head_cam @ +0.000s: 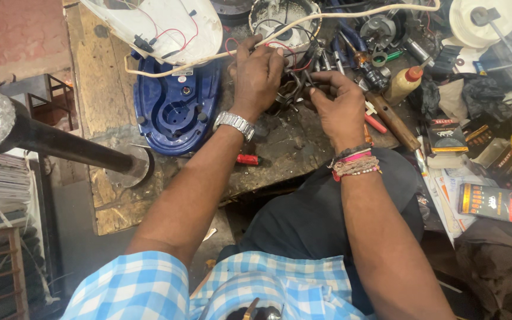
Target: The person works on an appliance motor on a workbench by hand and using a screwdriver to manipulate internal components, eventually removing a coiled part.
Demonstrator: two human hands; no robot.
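My left hand (257, 74), with a metal watch on the wrist, pinches thin red and black wires (294, 64) at a small dark metal part (292, 93) on the worn wooden bench. My right hand (340, 106), with thread bands on the wrist, grips the same dark part from the right. The two hands almost touch over it. A cream cable (339, 13) runs just above the fingers. The wires lead up toward a round white housing (283, 24).
A blue plastic base (176, 106) and a white cover (161, 26) lie to the left. A black pipe (48, 139) crosses the left. Tools, a squeeze bottle (403, 83), a wooden-handled tool (393, 121), small boxes (445, 137) and a red-handled tool (247, 159) crowd the bench.
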